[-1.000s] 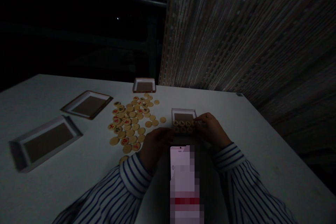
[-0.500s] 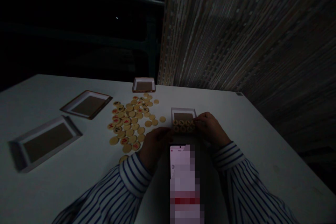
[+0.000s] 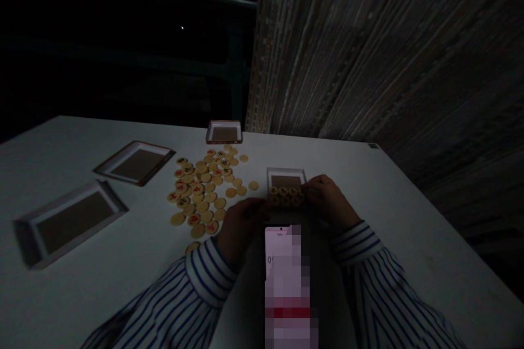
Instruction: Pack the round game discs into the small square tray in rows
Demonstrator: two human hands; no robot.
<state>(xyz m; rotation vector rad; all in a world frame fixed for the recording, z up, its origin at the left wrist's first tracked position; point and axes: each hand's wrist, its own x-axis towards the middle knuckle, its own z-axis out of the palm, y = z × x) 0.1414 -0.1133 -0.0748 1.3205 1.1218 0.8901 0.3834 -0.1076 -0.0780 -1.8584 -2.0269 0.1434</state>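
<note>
The right hand (image 3: pixel 328 200) rests at the right side of a small open box (image 3: pixel 286 170), fingers curled so that the tips meet the end of the rows of round discs (image 3: pixel 285 196) lying in the box's near half. The light is too dim to tell whether it pinches one disc or only presses on the row. The left hand (image 3: pixel 242 222) sits knuckles-up at the box's near left corner, loosely curled, and I cannot tell whether it holds anything. Both wrists come out of striped sleeves (image 3: pixel 210 272). The step in hand looks like lining discs up edge to edge inside the box, whose far half shows bare brown floor. Fitting another would call for a flat, close placement against those already seated, without nudging the rows apart. Left of the box, a loose heap of discs (image 3: pixel 202 188) marked in red and black spreads over the white table (image 3: pixel 102 294), near the left hand but apart from it. Beyond the heap stand a second small box (image 3: pixel 224 132) and two wider shallow trays (image 3: pixel 135 162) (image 3: pixel 69 222). A lit phone (image 3: pixel 286 283) stands just below the hands.
</note>
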